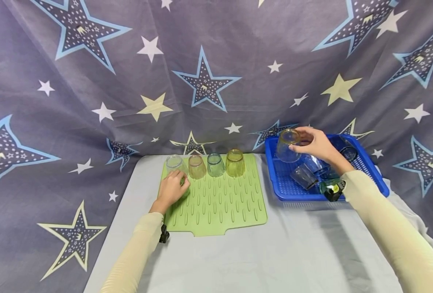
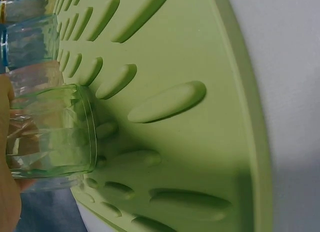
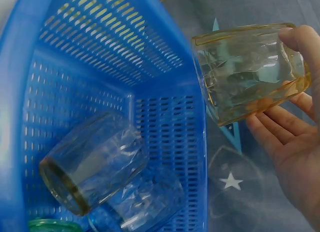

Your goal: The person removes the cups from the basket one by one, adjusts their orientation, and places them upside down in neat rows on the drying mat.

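Observation:
My left hand (image 1: 170, 189) grips a green glass (image 2: 52, 132) at the left side of the green ridged mat (image 1: 216, 207). Whether that glass touches the mat, I cannot tell. Behind it, along the mat's back edge, stand a clear glass (image 1: 176, 162), a pinkish glass (image 1: 196, 167), a blue glass (image 1: 215, 166) and a yellow glass (image 1: 235, 164). Over the back left of the blue basket (image 1: 275, 179), my right hand (image 1: 318, 144) pinches an amber-tinted glass (image 3: 250, 74) between thumb and fingers. Inside the basket several glasses lie tipped, among them a dark-rimmed one (image 3: 95, 162).
A pale cloth covers the table (image 1: 245, 260) beneath mat and basket. Close behind both hangs a grey star-patterned curtain (image 1: 253, 97). The basket's raised rim (image 1: 381, 187) stands to the right, and a green glass (image 1: 327, 186) lies near its front side.

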Action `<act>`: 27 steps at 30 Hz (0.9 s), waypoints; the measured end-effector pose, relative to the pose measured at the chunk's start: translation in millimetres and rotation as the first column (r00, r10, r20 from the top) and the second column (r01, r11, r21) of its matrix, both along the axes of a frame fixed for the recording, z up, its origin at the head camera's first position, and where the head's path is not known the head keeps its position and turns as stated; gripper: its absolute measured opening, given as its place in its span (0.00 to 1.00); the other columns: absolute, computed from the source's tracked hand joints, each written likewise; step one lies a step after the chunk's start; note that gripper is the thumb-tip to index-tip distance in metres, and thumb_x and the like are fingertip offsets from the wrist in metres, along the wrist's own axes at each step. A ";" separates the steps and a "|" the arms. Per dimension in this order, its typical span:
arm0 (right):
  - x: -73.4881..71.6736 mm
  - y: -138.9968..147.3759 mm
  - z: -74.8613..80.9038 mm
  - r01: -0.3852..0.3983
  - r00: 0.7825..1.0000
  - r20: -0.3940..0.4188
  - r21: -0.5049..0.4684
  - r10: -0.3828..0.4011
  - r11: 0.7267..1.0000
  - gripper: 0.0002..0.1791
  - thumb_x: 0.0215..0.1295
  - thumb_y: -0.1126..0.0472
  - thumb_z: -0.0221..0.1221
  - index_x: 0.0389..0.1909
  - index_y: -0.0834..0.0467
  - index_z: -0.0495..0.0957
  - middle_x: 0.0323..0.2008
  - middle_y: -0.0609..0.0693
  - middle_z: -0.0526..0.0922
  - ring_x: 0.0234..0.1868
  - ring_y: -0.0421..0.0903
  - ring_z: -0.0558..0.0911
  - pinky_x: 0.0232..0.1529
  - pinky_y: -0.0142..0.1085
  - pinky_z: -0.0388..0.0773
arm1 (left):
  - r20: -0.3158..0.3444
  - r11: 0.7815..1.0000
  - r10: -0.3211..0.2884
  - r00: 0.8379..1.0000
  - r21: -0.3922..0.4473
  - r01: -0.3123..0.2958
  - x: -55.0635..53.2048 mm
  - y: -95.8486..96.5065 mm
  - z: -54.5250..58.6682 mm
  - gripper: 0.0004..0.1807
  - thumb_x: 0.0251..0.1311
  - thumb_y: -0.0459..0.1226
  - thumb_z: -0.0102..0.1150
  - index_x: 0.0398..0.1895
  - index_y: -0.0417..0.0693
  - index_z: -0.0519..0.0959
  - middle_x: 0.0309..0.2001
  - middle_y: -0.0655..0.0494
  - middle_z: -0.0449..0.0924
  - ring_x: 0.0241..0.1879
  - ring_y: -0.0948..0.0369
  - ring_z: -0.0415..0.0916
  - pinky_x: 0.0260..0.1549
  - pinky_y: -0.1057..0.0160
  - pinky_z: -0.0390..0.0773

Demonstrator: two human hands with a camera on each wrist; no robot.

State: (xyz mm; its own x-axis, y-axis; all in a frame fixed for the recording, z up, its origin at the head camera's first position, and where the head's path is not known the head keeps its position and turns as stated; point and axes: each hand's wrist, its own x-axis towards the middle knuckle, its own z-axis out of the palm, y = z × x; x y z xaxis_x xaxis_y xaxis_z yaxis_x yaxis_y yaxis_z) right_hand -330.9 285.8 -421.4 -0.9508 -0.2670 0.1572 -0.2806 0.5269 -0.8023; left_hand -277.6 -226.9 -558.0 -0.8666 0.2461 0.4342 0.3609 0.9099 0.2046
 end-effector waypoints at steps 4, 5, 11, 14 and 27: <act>2.1 -5.5 3.9 -0.012 1.000 0.024 0.018 0.011 1.000 0.33 0.60 0.62 0.71 0.66 0.61 0.73 0.57 0.63 0.82 0.46 0.24 0.78 0.47 0.16 0.75 | -0.012 1.000 -0.003 1.000 0.001 0.003 -0.3 -0.4 -0.6 0.07 0.62 0.36 0.57 0.34 0.44 0.83 0.35 0.48 0.84 0.35 0.49 0.80 0.28 0.50 0.82; 2.6 -7.2 4.8 -0.017 1.000 0.025 0.021 0.016 1.000 0.33 0.60 0.62 0.71 0.66 0.61 0.73 0.57 0.63 0.82 0.47 0.25 0.79 0.48 0.16 0.75 | -0.014 1.000 -0.002 1.000 0.000 0.002 -0.5 -0.6 -0.7 0.07 0.62 0.36 0.57 0.34 0.44 0.83 0.35 0.48 0.84 0.35 0.49 0.80 0.28 0.50 0.82; 4.3 -15.5 10.0 -0.069 0.998 0.003 0.030 0.069 0.997 0.34 0.60 0.63 0.70 0.67 0.63 0.72 0.58 0.65 0.81 0.56 0.47 0.83 0.49 0.17 0.76 | -0.007 1.000 0.008 1.000 -0.012 -0.008 -0.7 -1.7 -0.6 0.08 0.62 0.37 0.56 0.35 0.44 0.84 0.36 0.48 0.84 0.36 0.50 0.80 0.29 0.51 0.83; 5.8 -18.7 12.9 -0.097 0.995 -0.001 0.026 0.097 0.995 0.35 0.61 0.64 0.70 0.69 0.65 0.70 0.59 0.66 0.80 0.60 0.60 0.80 0.50 0.17 0.75 | -0.005 1.000 0.006 1.000 -0.014 -0.006 -0.5 -1.6 0.1 0.09 0.62 0.37 0.56 0.35 0.44 0.85 0.37 0.48 0.84 0.37 0.50 0.80 0.30 0.51 0.83; 8.1 -29.7 11.6 -0.093 0.996 -0.017 -0.001 0.093 0.996 0.33 0.59 0.65 0.71 0.66 0.62 0.72 0.57 0.63 0.82 0.60 0.58 0.81 0.55 0.25 0.79 | 0.003 1.000 -0.001 1.000 -0.009 0.001 0.1 -0.1 2.4 0.08 0.63 0.37 0.57 0.35 0.44 0.85 0.37 0.48 0.85 0.38 0.50 0.81 0.33 0.51 0.83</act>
State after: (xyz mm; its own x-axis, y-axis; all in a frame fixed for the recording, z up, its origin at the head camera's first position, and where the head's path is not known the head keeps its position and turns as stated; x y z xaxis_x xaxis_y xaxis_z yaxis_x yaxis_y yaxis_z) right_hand -322.8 256.1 -409.9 -0.9190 -0.3538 0.1737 -0.3420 0.4968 -0.7977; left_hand -277.5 -227.0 -555.7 -0.8675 0.2507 0.4296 0.3612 0.9113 0.1975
